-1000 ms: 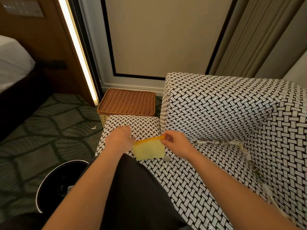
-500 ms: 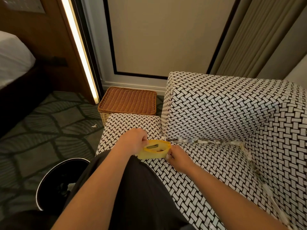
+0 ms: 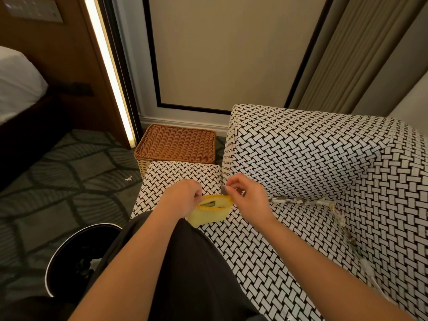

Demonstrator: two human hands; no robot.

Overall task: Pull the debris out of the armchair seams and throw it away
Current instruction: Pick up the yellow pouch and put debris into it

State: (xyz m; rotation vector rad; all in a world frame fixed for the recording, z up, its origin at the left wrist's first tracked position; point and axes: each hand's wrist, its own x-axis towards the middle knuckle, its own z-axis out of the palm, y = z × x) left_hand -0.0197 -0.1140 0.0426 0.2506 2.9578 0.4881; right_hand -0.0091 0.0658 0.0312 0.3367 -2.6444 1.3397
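Our left hand [image 3: 183,198] grips the near rim of the yellow bag [image 3: 209,215], fingers curled round it, and holds the mouth open just above the armchair seat [image 3: 266,262]. Our right hand [image 3: 249,196] pinches a small grey bit [image 3: 224,190] between thumb and forefinger, right at the bag's far lip. What the bit is, we cannot tell. By the look of it, we are about to let it go into the bag.

Here is where it could slip. The bit sits at the very edge of the opening, so a release too soon would send it onto the black-and-white weave, where a small piece would be hard to find. The bag is soft, and if our left grip slackens the mouth folds shut and the drop bounces off.

And there is plenty to do: a long line of debris [image 3: 301,201] lies packed in the seam along the back and runs on down the side seam. The bin [image 3: 69,258] stands on the floor to our left, well apart from that seam. Tilt the bag on the way over and its load spills onto the carpet [image 3: 58,181], where one white scrap [image 3: 128,178] lies already.
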